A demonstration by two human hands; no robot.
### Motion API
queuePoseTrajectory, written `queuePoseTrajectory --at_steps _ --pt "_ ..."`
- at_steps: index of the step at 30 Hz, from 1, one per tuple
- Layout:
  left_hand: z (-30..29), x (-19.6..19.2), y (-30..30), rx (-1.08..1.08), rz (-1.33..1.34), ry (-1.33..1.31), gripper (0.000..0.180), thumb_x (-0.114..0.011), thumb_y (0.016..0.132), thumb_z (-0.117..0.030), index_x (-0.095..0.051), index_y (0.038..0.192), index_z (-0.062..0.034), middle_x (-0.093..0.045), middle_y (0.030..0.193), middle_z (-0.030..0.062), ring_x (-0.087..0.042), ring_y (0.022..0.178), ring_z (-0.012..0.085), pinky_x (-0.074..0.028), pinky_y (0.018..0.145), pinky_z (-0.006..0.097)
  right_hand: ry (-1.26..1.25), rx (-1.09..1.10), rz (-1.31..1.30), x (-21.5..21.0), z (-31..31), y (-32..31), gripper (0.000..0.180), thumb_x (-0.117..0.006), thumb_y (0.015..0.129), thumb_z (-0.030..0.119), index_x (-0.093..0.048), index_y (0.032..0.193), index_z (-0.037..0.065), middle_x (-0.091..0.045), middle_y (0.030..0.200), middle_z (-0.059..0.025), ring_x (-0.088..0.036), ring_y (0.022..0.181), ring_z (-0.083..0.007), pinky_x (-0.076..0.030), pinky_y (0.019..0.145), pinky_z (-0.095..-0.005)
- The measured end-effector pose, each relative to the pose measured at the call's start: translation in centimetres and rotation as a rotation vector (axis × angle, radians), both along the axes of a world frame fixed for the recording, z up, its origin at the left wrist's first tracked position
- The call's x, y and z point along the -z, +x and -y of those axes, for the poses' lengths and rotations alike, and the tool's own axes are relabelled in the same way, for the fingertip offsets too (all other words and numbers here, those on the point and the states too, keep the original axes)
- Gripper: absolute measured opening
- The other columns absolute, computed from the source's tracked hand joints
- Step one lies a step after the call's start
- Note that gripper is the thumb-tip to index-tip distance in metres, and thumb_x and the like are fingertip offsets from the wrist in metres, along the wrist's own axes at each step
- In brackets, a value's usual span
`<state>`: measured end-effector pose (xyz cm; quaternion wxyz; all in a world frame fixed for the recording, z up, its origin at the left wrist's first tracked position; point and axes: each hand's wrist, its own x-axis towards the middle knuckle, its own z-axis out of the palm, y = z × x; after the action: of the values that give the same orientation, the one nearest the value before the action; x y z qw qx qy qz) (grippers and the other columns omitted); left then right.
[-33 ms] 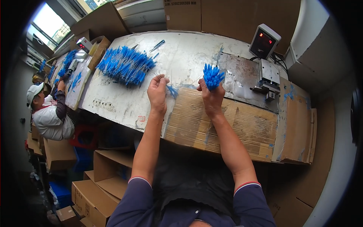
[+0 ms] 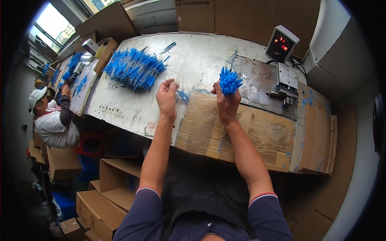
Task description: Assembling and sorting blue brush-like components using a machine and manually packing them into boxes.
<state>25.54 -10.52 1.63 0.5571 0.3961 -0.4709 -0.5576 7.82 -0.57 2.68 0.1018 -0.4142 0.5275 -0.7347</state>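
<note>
My right hand [image 2: 228, 102] is closed round a bundle of thin blue-tipped wires [image 2: 229, 81], their blue ends fanned upward. To its left, my left hand [image 2: 166, 100] holds its thumb and fingers in a pinch. A few thin blue-tipped wires [image 2: 183, 95] show beside its fingers, blue ends toward my right hand; whether they are all in the pinch is hard to make out. A large heap of the same blue-tipped wires [image 2: 134, 69] lies on the white worktable [image 2: 120, 99], beyond my left hand.
A cardboard sheet [image 2: 201, 124] covers the near table edge. At right stand a metal fixture [image 2: 286, 86] on a stained plate and a display box [image 2: 282, 44] with red digits. A blue-handled tool [image 2: 168, 47] lies farther back. On the left, a person [image 2: 52, 118] works at another table.
My right hand and its bundle have shifted slightly to the right, and the blue ends are spread a little differently. My left hand has hardly moved. The display's red digits differ.
</note>
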Motion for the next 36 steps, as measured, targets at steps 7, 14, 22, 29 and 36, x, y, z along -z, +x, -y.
queuePoseTrajectory --at_steps 7,14,22,29,36 --pt "2.5 -1.2 1.1 0.066 0.325 0.106 0.022 -0.067 0.1 -0.016 -0.067 0.118 -0.0035 -0.071 0.095 0.0014 -0.057 0.07 0.0044 -0.042 0.057 0.021 0.16 -0.354 0.446 0.8 0.2 -0.7 0.008 -0.074 0.093 0.003 -0.068 0.099 0.002 -0.071 0.082 -0.005 -0.066 0.067 -0.0111 -0.054 0.061 -0.026" --pt "5.5 -1.7 0.3 0.102 0.901 -0.037 0.023 -0.073 0.094 -0.023 -0.074 0.102 -0.0014 -0.073 0.082 0.0052 -0.062 0.063 0.0103 -0.048 0.058 0.026 0.182 -0.325 0.533 0.0 0.3 -1.5 0.008 -0.07 0.095 0.004 -0.064 0.099 0.002 -0.07 0.079 -0.0076 -0.059 0.053 -0.0091 -0.046 0.045 -0.0243" --pt "5.1 -3.6 -3.2 0.24 1.7 -0.399 0.031 -0.067 0.09 -0.031 -0.075 0.091 -0.0015 -0.075 0.097 0.0238 -0.072 0.093 0.0398 -0.055 0.085 0.048 0.229 -0.298 0.522 0.1 0.4 -1.8 0.011 -0.07 0.094 0.005 -0.062 0.101 0.002 -0.068 0.078 -0.0065 -0.059 0.054 -0.0103 -0.048 0.047 -0.0258" --pt "4.6 -2.7 -2.0 0.27 1.732 -0.671 0.027 -0.055 0.1 -0.024 -0.061 0.106 0.0016 -0.072 0.099 0.0265 -0.07 0.098 0.0424 -0.052 0.087 0.05 0.226 -0.285 0.552 -0.1 0.2 -2.1 0.012 -0.071 0.093 0.005 -0.061 0.101 0.002 -0.068 0.079 -0.0066 -0.06 0.055 -0.0108 -0.05 0.049 -0.0265" --pt "2.9 -4.2 -1.8 0.154 1.473 -0.558 0.02 -0.061 0.101 -0.024 -0.065 0.106 -0.0053 -0.074 0.093 0.0179 -0.071 0.093 0.0369 -0.051 0.081 0.048 0.17 -0.205 0.521 0.4 0.0 -2.6 0.015 -0.071 0.09 0.005 -0.062 0.101 0.0 -0.069 0.078 -0.0065 -0.061 0.055 -0.0111 -0.05 0.049 -0.0276"
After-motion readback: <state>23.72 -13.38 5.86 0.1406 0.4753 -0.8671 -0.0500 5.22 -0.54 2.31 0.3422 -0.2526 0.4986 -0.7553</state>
